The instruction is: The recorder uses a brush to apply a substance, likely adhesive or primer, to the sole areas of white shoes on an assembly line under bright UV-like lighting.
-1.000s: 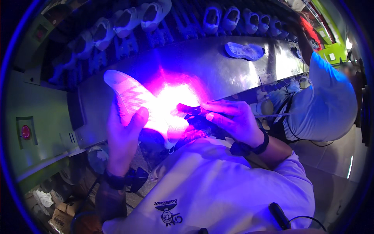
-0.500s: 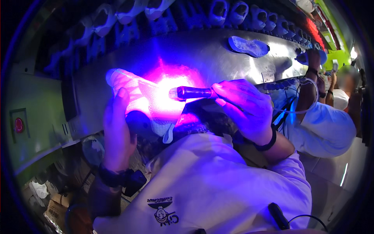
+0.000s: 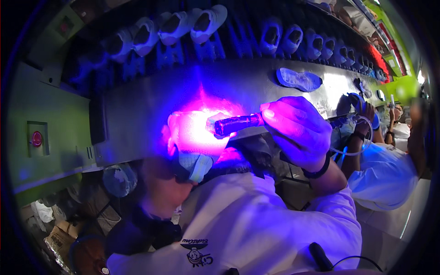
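Note:
A pale shoe upper (image 3: 198,149) glows pink-white under violet light, its heel with a light pull tab (image 3: 200,167) turned toward my body. My left hand (image 3: 165,183), partly in shadow, is closed round the left side of the shoe, with fingertips lit at its edge. In my right hand (image 3: 298,130) a short dark-handled brush (image 3: 238,123) is pinched between thumb and fingers. Its bristles touch the bright right side of the upper; glare hides the exact contact. A dark band circles my right wrist.
Behind the shoe runs a metal bench (image 3: 133,121), with a loose pale sole (image 3: 300,80) lying on it. Several white shoes (image 3: 208,25) stand on a rack along the far side. To the right, a co-worker in a light shirt (image 3: 382,172) handles a sole. A green cabinet (image 3: 55,119) stands left.
The shoe has been turned, so its heel tab faces me and its toe no longer points left. My left hand has shifted round it. The brush stays at the upper. The whole view has shifted slightly.

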A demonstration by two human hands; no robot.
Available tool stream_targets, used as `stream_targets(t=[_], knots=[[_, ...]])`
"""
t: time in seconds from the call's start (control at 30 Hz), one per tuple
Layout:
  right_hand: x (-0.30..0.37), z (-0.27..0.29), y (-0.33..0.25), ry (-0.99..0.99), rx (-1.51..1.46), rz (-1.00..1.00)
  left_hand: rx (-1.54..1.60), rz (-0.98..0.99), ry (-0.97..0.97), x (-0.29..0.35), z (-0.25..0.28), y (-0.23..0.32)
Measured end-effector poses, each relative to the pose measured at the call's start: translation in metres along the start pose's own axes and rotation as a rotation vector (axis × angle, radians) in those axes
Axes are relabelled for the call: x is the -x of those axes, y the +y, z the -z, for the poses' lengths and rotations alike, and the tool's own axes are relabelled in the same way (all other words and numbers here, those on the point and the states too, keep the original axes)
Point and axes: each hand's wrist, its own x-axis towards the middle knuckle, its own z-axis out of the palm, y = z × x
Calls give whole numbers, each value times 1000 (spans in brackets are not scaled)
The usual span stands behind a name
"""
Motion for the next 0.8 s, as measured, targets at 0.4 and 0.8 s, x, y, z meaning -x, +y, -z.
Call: stream_targets(t=[0.4,0.8], knots=[[-5,6,19,3,-69,32,-44,35,554,7,-20,-19],[35,-19,31,92,-441,-205,136,233,229,7,-13,-37]])
